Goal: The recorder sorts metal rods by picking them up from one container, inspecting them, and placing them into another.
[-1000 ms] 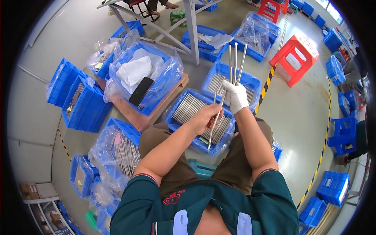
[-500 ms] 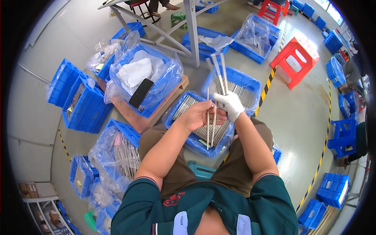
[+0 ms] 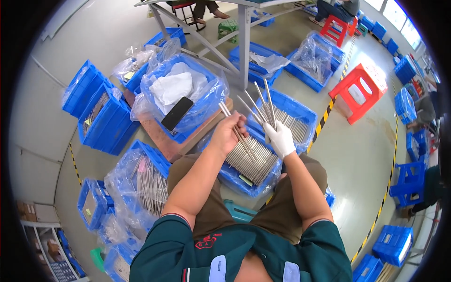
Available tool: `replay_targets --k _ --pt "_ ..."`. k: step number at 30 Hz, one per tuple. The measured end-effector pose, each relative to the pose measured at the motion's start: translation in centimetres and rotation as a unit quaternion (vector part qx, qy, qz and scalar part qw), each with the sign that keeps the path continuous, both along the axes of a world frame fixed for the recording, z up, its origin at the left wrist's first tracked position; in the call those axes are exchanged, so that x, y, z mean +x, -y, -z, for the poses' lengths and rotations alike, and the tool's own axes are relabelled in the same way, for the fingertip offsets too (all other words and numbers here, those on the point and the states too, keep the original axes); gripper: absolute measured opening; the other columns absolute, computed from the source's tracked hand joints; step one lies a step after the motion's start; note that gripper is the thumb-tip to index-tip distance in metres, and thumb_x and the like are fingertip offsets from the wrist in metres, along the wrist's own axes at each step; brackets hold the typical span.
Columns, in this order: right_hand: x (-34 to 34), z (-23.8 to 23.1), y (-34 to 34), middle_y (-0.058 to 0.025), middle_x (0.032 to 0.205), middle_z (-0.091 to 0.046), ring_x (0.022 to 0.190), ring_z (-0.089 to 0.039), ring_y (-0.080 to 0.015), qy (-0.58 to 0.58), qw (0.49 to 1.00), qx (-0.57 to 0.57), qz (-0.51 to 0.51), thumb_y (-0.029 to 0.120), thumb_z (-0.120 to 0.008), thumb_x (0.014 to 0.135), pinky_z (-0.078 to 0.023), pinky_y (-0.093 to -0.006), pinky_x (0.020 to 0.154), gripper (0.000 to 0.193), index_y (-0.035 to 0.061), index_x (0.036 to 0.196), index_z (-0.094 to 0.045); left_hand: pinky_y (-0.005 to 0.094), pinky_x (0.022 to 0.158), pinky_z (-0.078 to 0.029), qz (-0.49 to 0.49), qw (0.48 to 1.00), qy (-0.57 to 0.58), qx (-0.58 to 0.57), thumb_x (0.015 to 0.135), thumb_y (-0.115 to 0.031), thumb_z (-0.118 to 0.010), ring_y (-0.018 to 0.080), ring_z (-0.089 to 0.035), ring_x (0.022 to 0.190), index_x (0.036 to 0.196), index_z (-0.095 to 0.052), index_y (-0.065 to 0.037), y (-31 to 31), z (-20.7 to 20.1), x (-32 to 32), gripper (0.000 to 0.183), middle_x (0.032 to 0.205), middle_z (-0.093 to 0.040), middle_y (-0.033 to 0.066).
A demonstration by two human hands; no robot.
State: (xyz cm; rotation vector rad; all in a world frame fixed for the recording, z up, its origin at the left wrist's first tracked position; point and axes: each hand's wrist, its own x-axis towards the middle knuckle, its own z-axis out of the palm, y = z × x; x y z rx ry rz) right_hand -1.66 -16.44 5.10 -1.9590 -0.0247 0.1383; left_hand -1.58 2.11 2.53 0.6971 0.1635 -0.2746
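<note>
My bare left hand [image 3: 229, 133] is closed around a few thin metal rods [image 3: 245, 147], which slant down over the near blue crate [image 3: 251, 189]. My right hand [image 3: 281, 140], in a white glove, grips several metal rods [image 3: 264, 104] that fan out upward and away from me. Rows of similar rods [image 3: 256, 164] lie side by side in the plastic-lined near crate below my hands. Just beyond it, a second blue crate [image 3: 307, 115] holds more rods [image 3: 293, 123], partly hidden by my right hand and its rods.
At the left, a lined blue crate on a wooden pallet [image 3: 157, 141] carries white cloth and a black phone [image 3: 177, 113]. Lower left, bagged rods [image 3: 151, 190] fill another crate. A red stool [image 3: 359, 94] stands right. A table leg [image 3: 244, 47] rises beyond the crates.
My hands have moved apart, the left going left with its rods. The rods in my right hand have spread and tilted left. The view has shifted slightly.
</note>
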Motion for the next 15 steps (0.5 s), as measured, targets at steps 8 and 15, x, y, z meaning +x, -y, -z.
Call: replay_targets --k 8,15 --pt "-1.6 0.4 -0.3 -0.0028 0.058 -0.055 0.053 -0.053 -0.0087 -0.102 0.987 0.106 -0.068 0.02 -0.058 0.083 -0.041 -0.024 0.051 0.019 0.001 0.082 -0.056 0.0326 0.058 -0.043 -0.129 0.989 -0.019 -0.063 0.09 -0.035 -0.055 0.0122 -0.046 0.058 0.089 -0.059 -0.004 -1.8 0.4 1.8 0.032 0.064 -0.046 0.0003" --pt "-1.1 1.4 -0.4 -0.0034 0.06 -0.056 0.054 -0.053 -0.01 -0.092 0.988 0.107 -0.058 0.018 -0.057 0.082 -0.042 -0.0248 0.053 0.017 0.0011 0.083 -0.056 0.0325 0.056 -0.041 -0.11 0.991 -0.013 -0.081 0.089 -0.035 -0.058 0.0128 -0.045 0.055 0.088 -0.059 -0.003 -0.4 0.1 1.4 0.032 0.062 -0.048 0.001"
